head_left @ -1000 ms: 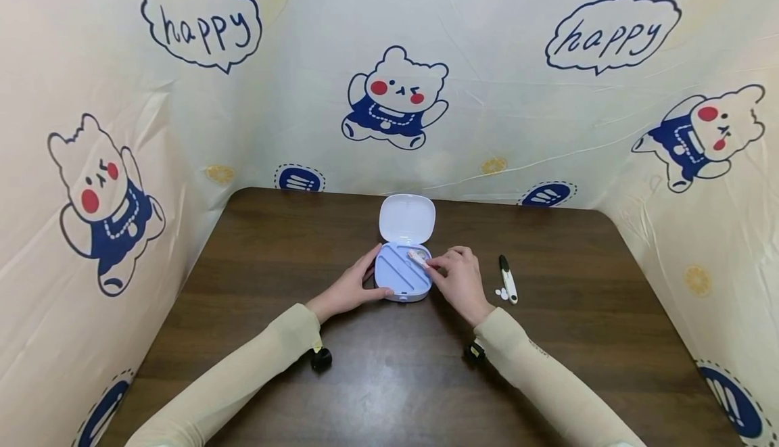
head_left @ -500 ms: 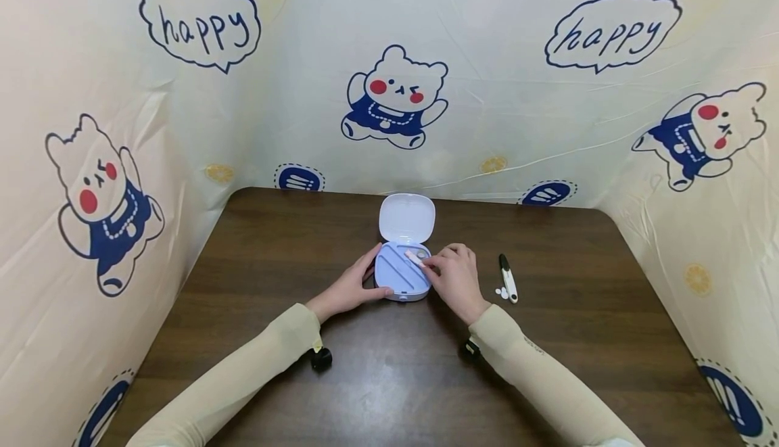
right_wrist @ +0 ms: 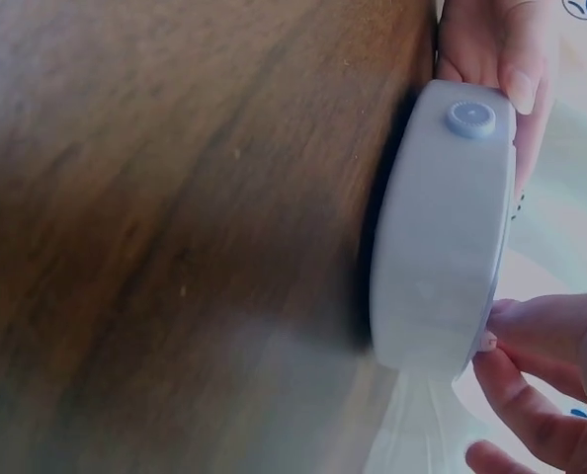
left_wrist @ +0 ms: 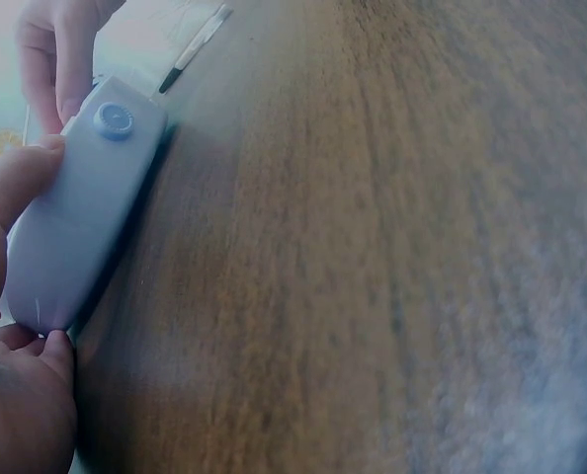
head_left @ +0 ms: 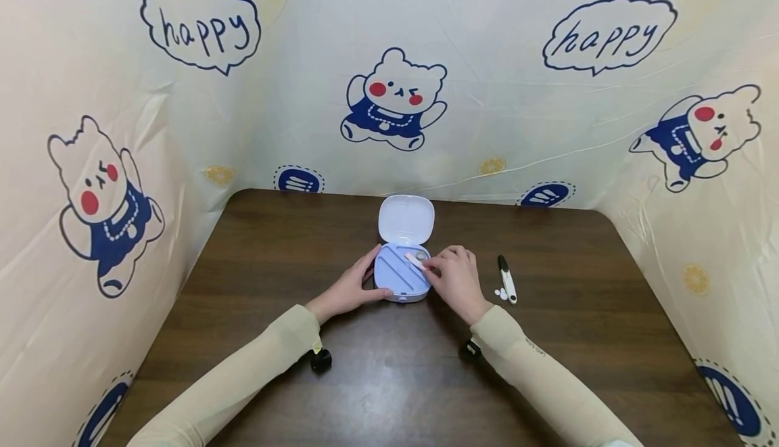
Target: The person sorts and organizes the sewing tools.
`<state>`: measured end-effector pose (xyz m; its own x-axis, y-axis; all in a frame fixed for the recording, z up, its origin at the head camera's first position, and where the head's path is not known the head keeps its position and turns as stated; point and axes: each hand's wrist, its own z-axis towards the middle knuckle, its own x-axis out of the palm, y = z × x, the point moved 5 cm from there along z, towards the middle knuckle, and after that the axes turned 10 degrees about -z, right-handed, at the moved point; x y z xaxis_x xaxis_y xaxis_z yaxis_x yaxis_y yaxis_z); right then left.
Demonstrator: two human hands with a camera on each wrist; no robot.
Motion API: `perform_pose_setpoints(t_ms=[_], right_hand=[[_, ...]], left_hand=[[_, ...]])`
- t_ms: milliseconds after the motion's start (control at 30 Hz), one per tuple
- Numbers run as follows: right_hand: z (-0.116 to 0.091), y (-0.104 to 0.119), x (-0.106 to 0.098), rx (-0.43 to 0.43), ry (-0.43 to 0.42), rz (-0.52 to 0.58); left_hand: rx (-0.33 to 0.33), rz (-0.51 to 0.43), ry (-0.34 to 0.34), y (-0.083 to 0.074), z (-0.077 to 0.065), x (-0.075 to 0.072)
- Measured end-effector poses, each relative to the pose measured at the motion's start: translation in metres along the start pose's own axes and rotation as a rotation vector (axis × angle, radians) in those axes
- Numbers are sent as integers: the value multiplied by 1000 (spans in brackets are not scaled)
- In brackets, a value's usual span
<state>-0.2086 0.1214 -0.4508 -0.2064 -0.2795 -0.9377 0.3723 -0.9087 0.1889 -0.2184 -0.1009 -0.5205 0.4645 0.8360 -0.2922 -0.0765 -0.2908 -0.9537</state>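
A light blue, rounded case [head_left: 389,275] lies on the table with its pale lid [head_left: 406,220] raised at the back. Diagonal slots run across its inside. My left hand [head_left: 348,290] grips the case by its left side, the thumb at the front edge near a round blue button [left_wrist: 114,120]. Over the right part of the case, my right hand [head_left: 456,281] pinches one end of a small white stick [head_left: 414,260] between thumb and fingertips. The stick slants across the slots, close beside a small round grey spot. In the right wrist view, the case's side wall [right_wrist: 437,237] hides most of the stick.
A slim black-and-white pen-like tool [head_left: 508,280] lies right of my right hand, with several small white discs [head_left: 502,293] beside it. The brown wooden table [head_left: 274,230] ends at a printed cloth [head_left: 475,95] at the back and sides.
My right hand has moved slightly left, bringing the white stick a little further over the slots. My left hand has kept its grip on the case, which has stayed in place.
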Motion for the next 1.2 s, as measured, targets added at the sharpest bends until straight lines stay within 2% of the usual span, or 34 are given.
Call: perform_pose_setpoints(t_ms=[533, 1200], right_hand=[[-2, -3, 2, -17, 10, 14], [-12, -26, -9, 38, -46, 63]], left_hand=[[-6, -8, 6, 0, -2, 2], [18, -24, 11, -3, 0, 0]])
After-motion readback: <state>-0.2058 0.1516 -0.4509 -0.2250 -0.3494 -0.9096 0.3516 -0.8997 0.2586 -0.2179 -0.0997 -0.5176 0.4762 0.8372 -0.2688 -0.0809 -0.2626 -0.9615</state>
